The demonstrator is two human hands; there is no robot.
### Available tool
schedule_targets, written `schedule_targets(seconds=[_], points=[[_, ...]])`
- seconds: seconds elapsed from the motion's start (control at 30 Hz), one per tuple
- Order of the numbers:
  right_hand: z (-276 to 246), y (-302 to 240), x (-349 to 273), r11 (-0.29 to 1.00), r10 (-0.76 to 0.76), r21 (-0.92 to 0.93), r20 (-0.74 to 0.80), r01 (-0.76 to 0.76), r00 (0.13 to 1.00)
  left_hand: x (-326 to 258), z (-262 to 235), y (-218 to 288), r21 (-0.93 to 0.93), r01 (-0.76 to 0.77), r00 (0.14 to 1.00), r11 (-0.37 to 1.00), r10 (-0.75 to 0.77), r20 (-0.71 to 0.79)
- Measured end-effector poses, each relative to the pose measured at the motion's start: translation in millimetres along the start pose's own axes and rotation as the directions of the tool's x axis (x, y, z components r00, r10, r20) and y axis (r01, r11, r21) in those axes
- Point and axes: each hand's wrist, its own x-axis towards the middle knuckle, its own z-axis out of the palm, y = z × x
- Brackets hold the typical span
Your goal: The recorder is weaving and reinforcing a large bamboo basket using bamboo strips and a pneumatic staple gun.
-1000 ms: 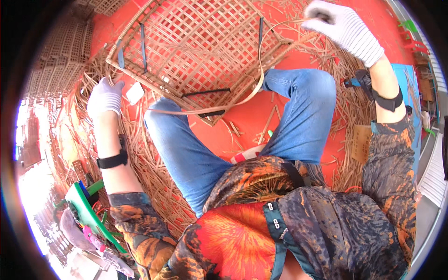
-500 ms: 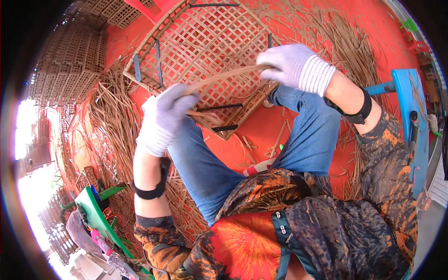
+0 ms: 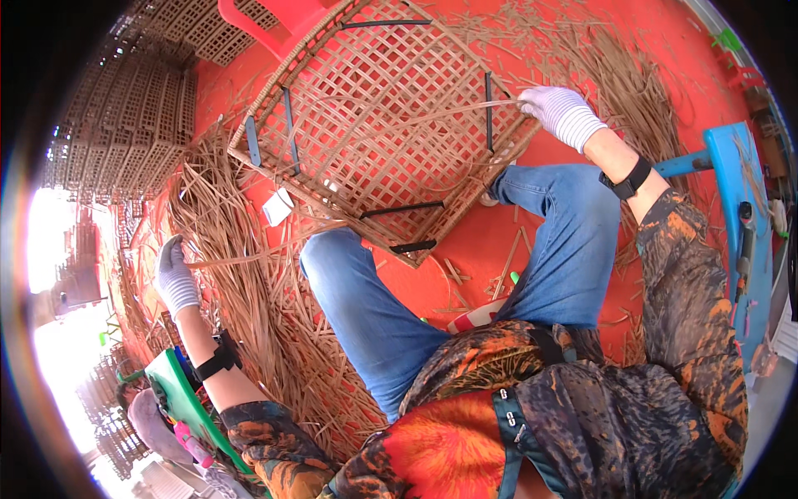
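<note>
A shallow woven basket (image 3: 328, 202) of brown strips, with an open lattice bottom and black bars, lies tilted beyond my knees. My left hand (image 3: 175, 276), in a striped white glove, is far out to the left with its fingers pinched on a flat brown strip (image 3: 241, 259). That strip runs toward the basket's near rim. At the basket's right corner, my gloved right hand (image 3: 561, 115) is closed on a thin strip (image 3: 465, 107) stretched across the lattice. Whether both hands hold ends of one strip, I cannot tell.
Loose strips (image 3: 220, 220) lie heaped at left, with another bundle (image 3: 619, 83) at far right. Stacked baskets (image 3: 125, 125) stand at upper left beside a red chair (image 3: 258, 29). A blue bench (image 3: 740, 249) is at right, a green stool (image 3: 195, 407) at lower left.
My hands have spread apart: the left moved down and left, the right moved right. The strip that bowed between them now stretches out over the basket. A white block by the basket has come into view.
</note>
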Motion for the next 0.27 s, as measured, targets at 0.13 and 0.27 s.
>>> schedule_targets(seconds=[0.13,0.27], points=[[-6.2,-12.7,5.0,0.999,0.015,-0.035,-0.102,-0.019,0.995,12.3,24.3,6.3,0.063,0.139,0.988,0.988,-0.143,0.064],[-8.8,-27.6,23.3,0.983,-0.177,0.021,-0.134,0.181,0.975,21.8,41.5,-0.4,0.348,-0.008,0.971,0.938,-0.076,0.227]])
